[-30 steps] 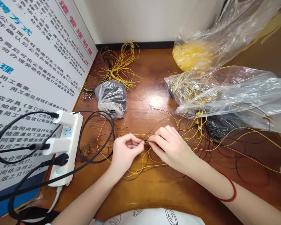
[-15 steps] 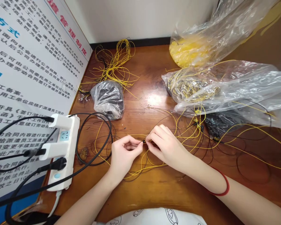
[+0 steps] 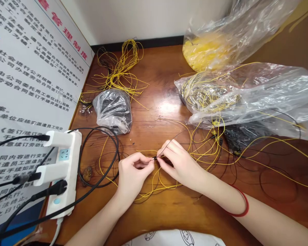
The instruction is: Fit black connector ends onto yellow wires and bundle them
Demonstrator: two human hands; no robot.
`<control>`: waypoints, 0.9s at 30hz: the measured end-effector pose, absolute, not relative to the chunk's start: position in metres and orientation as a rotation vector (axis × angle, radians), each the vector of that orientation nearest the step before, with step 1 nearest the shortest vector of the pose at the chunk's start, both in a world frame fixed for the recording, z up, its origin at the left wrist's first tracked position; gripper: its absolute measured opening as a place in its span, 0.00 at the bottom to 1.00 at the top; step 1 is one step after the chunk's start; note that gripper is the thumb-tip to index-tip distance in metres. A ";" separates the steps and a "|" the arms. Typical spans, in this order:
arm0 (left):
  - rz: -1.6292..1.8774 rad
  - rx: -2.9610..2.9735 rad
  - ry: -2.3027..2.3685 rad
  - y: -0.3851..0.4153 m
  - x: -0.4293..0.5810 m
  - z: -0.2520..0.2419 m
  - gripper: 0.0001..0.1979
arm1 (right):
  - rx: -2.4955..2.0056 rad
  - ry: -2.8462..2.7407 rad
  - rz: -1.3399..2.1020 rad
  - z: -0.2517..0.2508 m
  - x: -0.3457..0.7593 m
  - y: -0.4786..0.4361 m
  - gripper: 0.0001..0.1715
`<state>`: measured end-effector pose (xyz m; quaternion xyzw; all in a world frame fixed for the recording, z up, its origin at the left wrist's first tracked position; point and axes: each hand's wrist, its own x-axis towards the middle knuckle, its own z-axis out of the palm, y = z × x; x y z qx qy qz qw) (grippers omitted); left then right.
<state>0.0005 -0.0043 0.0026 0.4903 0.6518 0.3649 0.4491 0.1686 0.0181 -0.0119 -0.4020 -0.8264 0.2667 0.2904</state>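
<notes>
The wooden tabletop (image 3: 164, 82) is strewn with loose yellow and black wires. A large clear bag (image 3: 259, 95) of coiled wire is laid along its right edge, a white power strip (image 3: 63, 171) at its left edge, and a small bag (image 3: 113, 111) toward the far left corner. Near the middle of the front edge, the left hand (image 3: 132, 176) and right hand (image 3: 181, 164) are set fingertip to fingertip, each pinched shut on a thin black wire (image 3: 169, 143).

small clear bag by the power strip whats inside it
The small clear bag holds a dark, black mass pressed against the plastic. Crumpled, glaring film hides what the pieces are, and whatever lies at the bag's bottom on the table is covered.
</notes>
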 end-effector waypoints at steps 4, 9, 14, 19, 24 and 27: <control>0.891 1.225 1.629 -0.004 0.000 0.003 0.05 | -1.093 -2.155 0.759 -0.012 0.169 0.017 0.05; 0.906 1.243 1.620 -0.005 0.000 0.001 0.05 | -1.095 -2.131 0.785 -0.012 0.170 0.017 0.05; 0.926 1.239 1.602 -0.005 0.000 -0.001 0.06 | -1.092 -2.169 0.816 -0.013 0.171 0.019 0.06; 0.911 1.193 1.571 -0.004 -0.001 0.001 0.05 | -1.053 -2.262 0.781 -0.014 0.173 0.022 0.08; 0.931 1.186 1.553 -0.005 -0.002 0.003 0.04 | -1.033 -2.270 0.763 -0.015 0.172 0.022 0.09; 0.928 1.194 1.549 -0.005 -0.002 0.003 0.04 | -1.055 -2.249 0.764 -0.013 0.171 0.022 0.08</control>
